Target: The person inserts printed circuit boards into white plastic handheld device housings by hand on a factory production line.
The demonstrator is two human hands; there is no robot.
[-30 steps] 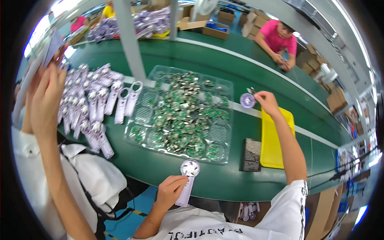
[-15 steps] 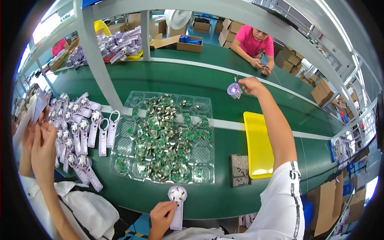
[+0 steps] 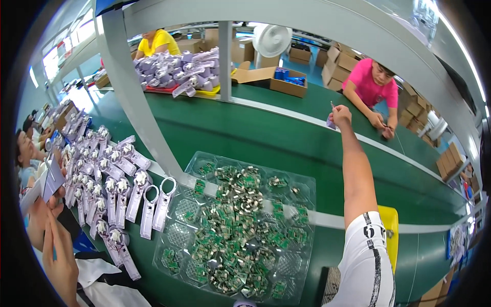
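My right hand (image 3: 341, 116) is stretched far out over the green table, its fingers closed on a round lilac fan part (image 3: 331, 123). Most of that part is hidden behind the hand. My left hand is out of the picture. At the bottom edge only the top of a lilac handheld fan (image 3: 244, 304) shows. Between it and my outstretched arm lies a clear plastic tray (image 3: 302, 256), heaped with small green circuit boards (image 3: 240, 225).
Lilac handheld fans (image 3: 116, 189) crowd the table at left, beside a co-worker's hands (image 3: 53, 235). A white post (image 3: 138, 92) rises behind the tray. A yellow tray (image 3: 391, 233) lies partly behind my right arm. Across the table sits a person in pink (image 3: 371, 87).
The view has tilted up and shifted left. My right hand has carried the round lilac part farther across the table. My left hand has left the picture, and its fan nearly so.
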